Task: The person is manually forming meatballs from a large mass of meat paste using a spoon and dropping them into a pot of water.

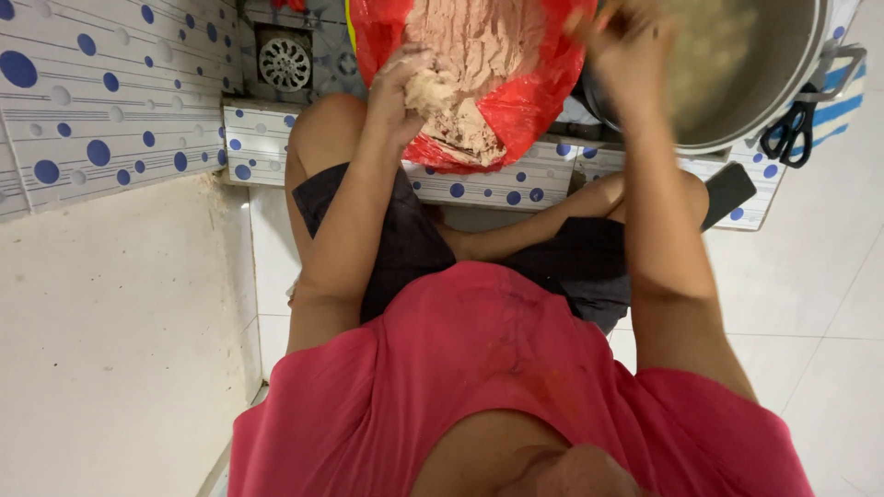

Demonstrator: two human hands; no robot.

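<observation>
Head view: left hand [398, 87] fingers pinching pale pinkish mince lump [429, 92] w/ red bag [529, 101]; right fingers blurred, can't tell.

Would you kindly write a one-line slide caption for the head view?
Seated on a tiled floor, left hand scoops pale paste from a red plastic bag while the blurred right hand reaches over a metal pot.

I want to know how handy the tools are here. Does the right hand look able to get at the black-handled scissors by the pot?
Probably yes. The right hand is up at the rim of the metal pot, and the scissors lie just beyond that rim on the tiled ledge, with nothing covering them.
</observation>
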